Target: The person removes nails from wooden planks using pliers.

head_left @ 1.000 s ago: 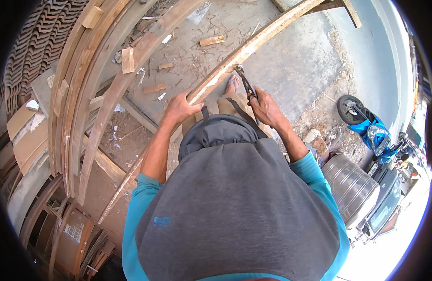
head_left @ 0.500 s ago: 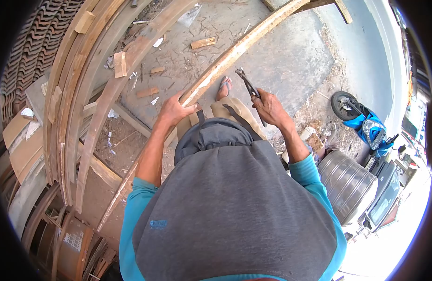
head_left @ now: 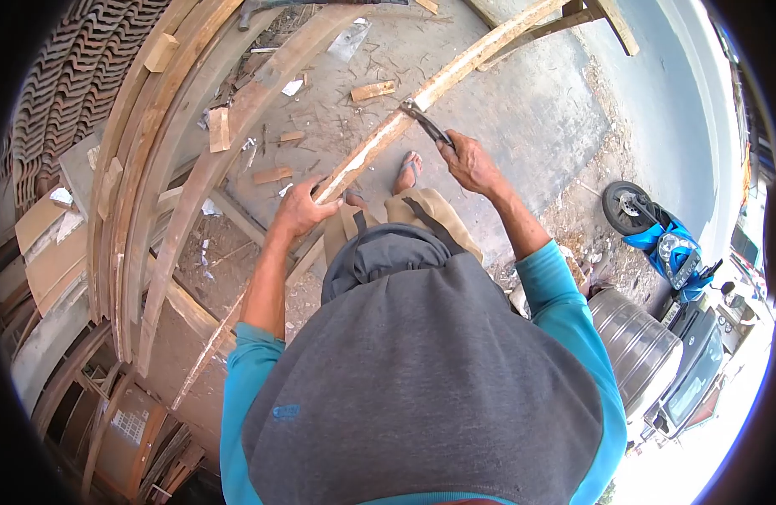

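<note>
A long, pale wooden plank (head_left: 373,145) with a rough, whitish edge runs diagonally in front of me. My left hand (head_left: 304,209) is closed around it near my waist. In my right hand (head_left: 472,164) is a pair of dark metal pincers (head_left: 430,126), gripped by the handles. The pincers' jaws touch the plank's edge farther along its length. Whether a nail sits between the jaws is too small to tell.
Curved wooden beams (head_left: 165,160) are stacked at the left, beside roof tiles (head_left: 72,93). Wood offcuts (head_left: 373,90) and scraps litter the concrete floor. A hammer (head_left: 246,15) lies at the top. To the right are a metal drum (head_left: 632,345) and a blue motorcycle (head_left: 670,244).
My right hand has moved up and left, bringing the pincers from beside the plank onto its edge. My left hand still holds the plank, slightly lower in view.
</note>
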`<state>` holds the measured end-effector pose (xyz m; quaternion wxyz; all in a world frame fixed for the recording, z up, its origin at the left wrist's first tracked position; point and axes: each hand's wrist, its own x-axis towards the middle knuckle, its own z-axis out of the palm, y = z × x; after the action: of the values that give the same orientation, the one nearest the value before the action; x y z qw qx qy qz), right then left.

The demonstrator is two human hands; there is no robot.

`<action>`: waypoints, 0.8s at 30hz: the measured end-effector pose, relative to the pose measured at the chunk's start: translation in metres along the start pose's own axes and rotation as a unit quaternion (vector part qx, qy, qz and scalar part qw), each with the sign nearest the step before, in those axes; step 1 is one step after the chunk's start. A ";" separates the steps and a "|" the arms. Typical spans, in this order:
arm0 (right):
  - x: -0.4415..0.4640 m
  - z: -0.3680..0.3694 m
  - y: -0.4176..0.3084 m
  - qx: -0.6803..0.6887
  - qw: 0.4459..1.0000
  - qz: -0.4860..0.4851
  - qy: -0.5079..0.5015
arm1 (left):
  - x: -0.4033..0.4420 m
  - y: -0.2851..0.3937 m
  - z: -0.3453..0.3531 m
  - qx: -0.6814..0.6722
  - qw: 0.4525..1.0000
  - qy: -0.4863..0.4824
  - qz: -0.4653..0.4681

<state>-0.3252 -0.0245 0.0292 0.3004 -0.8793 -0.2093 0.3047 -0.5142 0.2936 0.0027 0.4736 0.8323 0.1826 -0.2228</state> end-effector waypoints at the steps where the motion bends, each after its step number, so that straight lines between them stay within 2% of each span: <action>1: 0.006 -0.013 0.001 -0.004 1.000 0.005 0.015 | -0.001 0.003 0.000 0.014 1.000 0.002 0.002; 4: 0.036 -0.042 0.033 -0.006 0.998 0.052 0.040 | -0.005 0.009 0.002 0.034 0.999 0.036 -0.009; 6: 0.049 -0.069 0.035 0.062 0.990 0.121 0.026 | -0.007 0.014 0.003 0.035 0.998 0.043 -0.021; 10: 0.067 -0.085 0.040 0.134 0.980 0.138 0.050 | -0.008 0.018 0.001 0.043 0.998 0.048 -0.025; 11: 0.067 -0.081 0.040 0.134 0.981 0.137 0.044 | -0.008 0.019 0.001 0.042 0.997 0.050 -0.030; 13: 0.063 -0.065 0.027 0.237 0.960 0.139 0.052 | -0.007 0.019 0.000 0.047 0.997 0.043 -0.039; 16: 0.050 -0.032 0.005 0.155 0.981 0.112 -0.043 | -0.004 0.015 0.002 0.061 0.996 0.041 -0.039; 18: 0.036 0.001 -0.001 0.148 0.985 0.050 -0.078 | -0.003 0.017 0.001 0.062 0.997 0.034 -0.034; 19: 0.024 0.000 -0.023 0.167 0.975 0.075 -0.126 | -0.004 0.017 0.001 0.061 0.997 0.031 -0.036; 20: 0.016 0.004 -0.029 0.132 0.979 0.067 -0.140 | -0.004 0.017 0.002 0.064 0.997 0.029 -0.026; 22: 0.016 0.026 -0.009 0.113 0.987 0.038 -0.110 | -0.006 0.012 0.004 0.049 0.997 0.050 -0.045; 24: 0.011 0.014 -0.006 0.139 0.985 0.041 -0.098 | -0.012 0.005 0.008 0.091 0.993 0.078 0.005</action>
<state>-0.3281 -0.0081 0.0198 0.3854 -0.8024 -0.1573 0.4276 -0.5229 0.2831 0.0086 0.3812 0.8876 0.1943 -0.1704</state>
